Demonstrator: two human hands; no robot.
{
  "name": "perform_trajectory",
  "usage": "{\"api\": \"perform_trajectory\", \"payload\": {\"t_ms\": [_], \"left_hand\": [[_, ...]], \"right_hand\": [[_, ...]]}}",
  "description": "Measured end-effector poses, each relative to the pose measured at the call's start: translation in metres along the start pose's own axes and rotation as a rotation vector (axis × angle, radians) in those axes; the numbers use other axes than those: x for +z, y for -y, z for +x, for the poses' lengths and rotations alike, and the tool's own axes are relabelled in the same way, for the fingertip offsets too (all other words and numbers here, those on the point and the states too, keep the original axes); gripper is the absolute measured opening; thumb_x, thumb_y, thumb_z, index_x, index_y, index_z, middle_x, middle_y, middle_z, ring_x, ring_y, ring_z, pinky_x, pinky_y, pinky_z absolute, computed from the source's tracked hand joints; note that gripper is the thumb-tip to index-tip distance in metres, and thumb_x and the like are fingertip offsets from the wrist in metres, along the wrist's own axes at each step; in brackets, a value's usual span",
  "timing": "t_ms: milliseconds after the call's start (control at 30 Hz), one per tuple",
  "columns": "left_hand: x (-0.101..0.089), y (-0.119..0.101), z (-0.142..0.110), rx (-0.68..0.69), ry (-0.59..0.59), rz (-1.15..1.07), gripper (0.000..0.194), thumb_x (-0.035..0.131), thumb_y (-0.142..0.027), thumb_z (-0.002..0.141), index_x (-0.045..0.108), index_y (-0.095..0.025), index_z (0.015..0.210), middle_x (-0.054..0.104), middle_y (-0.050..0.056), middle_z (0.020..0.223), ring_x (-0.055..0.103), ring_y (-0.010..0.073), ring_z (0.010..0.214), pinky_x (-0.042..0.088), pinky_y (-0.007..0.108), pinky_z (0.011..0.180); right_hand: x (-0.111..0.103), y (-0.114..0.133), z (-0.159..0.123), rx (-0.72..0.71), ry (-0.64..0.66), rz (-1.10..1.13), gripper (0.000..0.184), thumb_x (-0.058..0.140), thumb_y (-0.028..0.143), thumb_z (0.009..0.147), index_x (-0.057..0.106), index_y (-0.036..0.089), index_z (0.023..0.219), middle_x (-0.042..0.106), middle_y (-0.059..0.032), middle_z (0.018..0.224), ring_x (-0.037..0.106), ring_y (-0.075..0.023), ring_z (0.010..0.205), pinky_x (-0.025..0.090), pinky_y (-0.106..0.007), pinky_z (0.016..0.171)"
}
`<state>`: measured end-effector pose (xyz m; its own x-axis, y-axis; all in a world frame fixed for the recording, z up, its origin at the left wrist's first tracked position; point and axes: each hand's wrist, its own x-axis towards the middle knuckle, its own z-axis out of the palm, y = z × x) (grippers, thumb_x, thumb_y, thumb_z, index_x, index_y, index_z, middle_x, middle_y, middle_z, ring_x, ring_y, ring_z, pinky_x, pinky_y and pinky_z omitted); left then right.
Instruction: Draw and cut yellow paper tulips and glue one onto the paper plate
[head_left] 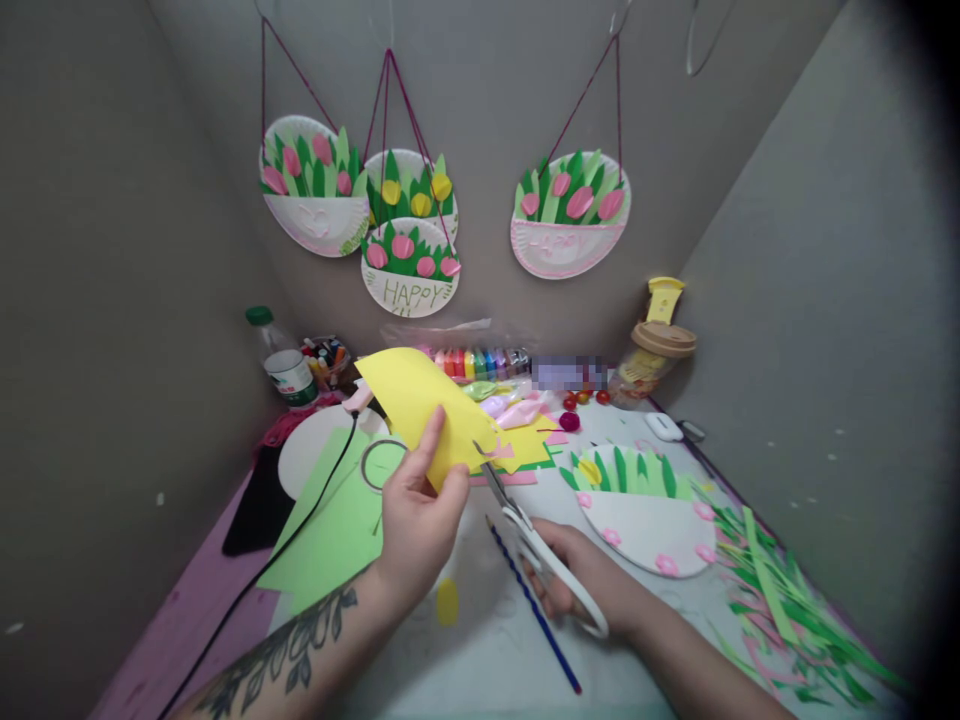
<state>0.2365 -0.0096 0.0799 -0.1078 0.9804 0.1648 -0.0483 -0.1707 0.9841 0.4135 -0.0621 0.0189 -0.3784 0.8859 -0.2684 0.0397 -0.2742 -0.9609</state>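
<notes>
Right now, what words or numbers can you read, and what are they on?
"HAPPY": green, on the lower middle hanging plate; marks beneath unclear.
"HAPPY": faint pink, seemingly, on the right hanging plate.
Unreadable: pink marks on the left hanging plate, the bottle label, and the pixelated purple patch.
No numbers I can read.

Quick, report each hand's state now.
Left hand: closed, pinching the yellow paper between thumb and fingers.
Right hand: closed, holding the scissors, blades at the paper's edge.
</notes>
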Motion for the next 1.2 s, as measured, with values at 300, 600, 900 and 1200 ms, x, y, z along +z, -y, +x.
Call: {"api": "perform_trajectory", "payload": {"t_ms": [300,600,900,1200], "left_hand": [[0.000,0.000,-0.003,-0.003,-0.007,0.071,0.056,0.064,-0.022,0.077,0.055,-0.019,0.132,0.057,0.004,0.135,0.057,0.0204,0.120,0.049,0.026,0.097],[0.000,0.002,-0.005,-0.013,-0.014,0.105,0.056,0.063,-0.024,0.078,0.053,-0.023,0.134,0.053,0.001,0.139,0.051,0.0201,0.126,0.044,0.027,0.103],[0.000,0.003,-0.007,-0.022,0.006,0.098,0.056,0.061,-0.022,0.080,0.051,-0.022,0.135,0.053,0.000,0.139,0.049,0.0176,0.128,0.043,0.024,0.103],[0.002,0.008,-0.009,-0.009,-0.035,0.082,0.058,0.063,-0.022,0.078,0.052,-0.022,0.135,0.057,0.002,0.135,0.053,0.0181,0.123,0.042,0.026,0.104]], "right_hand": [[0.001,0.002,0.000,0.008,0.004,-0.035,0.024,0.054,0.015,0.048,0.048,0.020,0.072,0.053,0.0072,0.058,0.046,-0.0094,0.050,0.036,-0.021,0.048],[0.002,0.004,0.000,-0.011,0.019,-0.029,0.023,0.060,0.021,0.052,0.047,0.020,0.071,0.053,0.0057,0.061,0.045,-0.0090,0.051,0.037,-0.021,0.050],[0.001,0.000,0.000,-0.018,0.006,-0.024,0.025,0.053,0.013,0.049,0.048,0.019,0.072,0.053,0.0059,0.061,0.047,-0.0097,0.054,0.037,-0.020,0.051],[0.004,-0.004,0.001,-0.014,0.001,-0.042,0.024,0.053,0.016,0.052,0.048,0.019,0.075,0.056,0.0051,0.062,0.051,-0.0095,0.050,0.041,-0.021,0.049]]}}
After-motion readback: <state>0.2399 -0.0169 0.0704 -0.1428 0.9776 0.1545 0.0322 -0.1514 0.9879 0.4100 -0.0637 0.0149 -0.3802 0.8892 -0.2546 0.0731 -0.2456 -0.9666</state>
